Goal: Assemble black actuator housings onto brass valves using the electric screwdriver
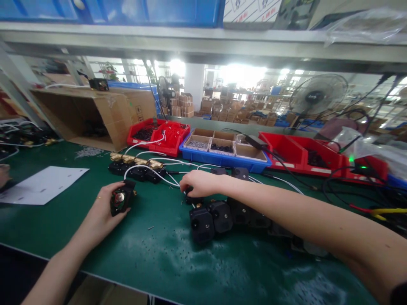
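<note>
My left hand (106,203) is wrapped round a small black housing (120,199). Its open side faces me and shows a circuit board with a round silvery part. My right hand (201,183) reaches across the bench, its fingers curled down onto another black housing (193,199), mostly hidden beneath them. Just in front of that hand, a row of black housings (202,224) runs off to the right under my forearm. Beyond my left hand stand several black units with brass fittings (152,164), and white cables (165,181) run among them.
A blue tray (222,161) with compartments of small parts stands behind, between red bins (171,148) and more red bins (318,169). At left are a cardboard box (117,123), a white sheet (47,184) and another person's hand (4,174). A small metal pin (150,228) lies on the green mat.
</note>
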### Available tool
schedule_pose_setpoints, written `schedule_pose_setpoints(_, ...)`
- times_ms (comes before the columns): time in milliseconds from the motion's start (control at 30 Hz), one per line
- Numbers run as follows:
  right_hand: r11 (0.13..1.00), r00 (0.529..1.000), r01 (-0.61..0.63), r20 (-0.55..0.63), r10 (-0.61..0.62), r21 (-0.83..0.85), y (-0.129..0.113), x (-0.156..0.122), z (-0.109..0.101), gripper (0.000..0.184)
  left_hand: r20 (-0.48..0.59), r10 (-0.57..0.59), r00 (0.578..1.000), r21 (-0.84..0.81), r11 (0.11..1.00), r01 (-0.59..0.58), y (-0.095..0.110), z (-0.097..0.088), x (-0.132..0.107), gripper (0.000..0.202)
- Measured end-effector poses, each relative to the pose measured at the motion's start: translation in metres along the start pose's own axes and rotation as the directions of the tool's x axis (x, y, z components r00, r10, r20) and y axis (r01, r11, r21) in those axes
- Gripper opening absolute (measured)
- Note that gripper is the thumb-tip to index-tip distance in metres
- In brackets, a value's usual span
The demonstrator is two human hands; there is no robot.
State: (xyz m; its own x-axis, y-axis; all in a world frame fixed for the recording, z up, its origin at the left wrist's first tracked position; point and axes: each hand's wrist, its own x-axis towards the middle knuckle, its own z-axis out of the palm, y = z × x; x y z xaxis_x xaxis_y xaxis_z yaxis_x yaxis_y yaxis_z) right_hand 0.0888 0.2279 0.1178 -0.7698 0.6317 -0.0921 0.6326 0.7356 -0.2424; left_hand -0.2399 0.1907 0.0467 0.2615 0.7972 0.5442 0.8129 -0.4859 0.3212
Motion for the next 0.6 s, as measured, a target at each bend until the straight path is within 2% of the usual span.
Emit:
schedule_pose_setpoints(67,0.994,0.994,0.087,0.077,-0.082,-0.071,-0.005,0.007,0.004,0.030,0.022,0.000,1.000,-0.011,1.000,0.000,-0.002,0.001,-0.003,0.060)
schedule_pose_setpoints(133,0.978,0.978,0.161,0.150,-0.141,-0.131,-0.010,0.014,0.006,0.035,0.035,0.021,0.999,-0.037,0.999,-0.019,-0.002,0.004,-0.007,0.056)
schedule_pose_setpoints(200,0.958,0.962,0.217,0.208,-0.177,-0.186,-0.015,0.021,0.007,0.034,0.043,0.043,0.998,-0.064,0.997,-0.040,-0.001,0.008,-0.011,0.049)
schedule_pose_setpoints(300,0.926,0.943,0.274,0.262,-0.206,-0.259,-0.021,0.028,0.006,0.028,0.041,0.036,0.999,-0.065,0.997,-0.033,-0.001,0.012,-0.015,0.051)
schedule_pose_setpoints(433,0.898,0.930,0.309,0.300,-0.214,-0.314,-0.025,0.033,0.005,0.022,0.003,-0.014,1.000,-0.045,0.999,0.014,-0.003,0.008,-0.020,0.057)
schedule_pose_setpoints(600,0.911,0.940,0.269,0.289,-0.178,-0.313,-0.021,0.042,0.013,0.019,0.004,-0.178,0.984,-0.054,0.982,0.178,-0.008,0.005,-0.030,0.057)
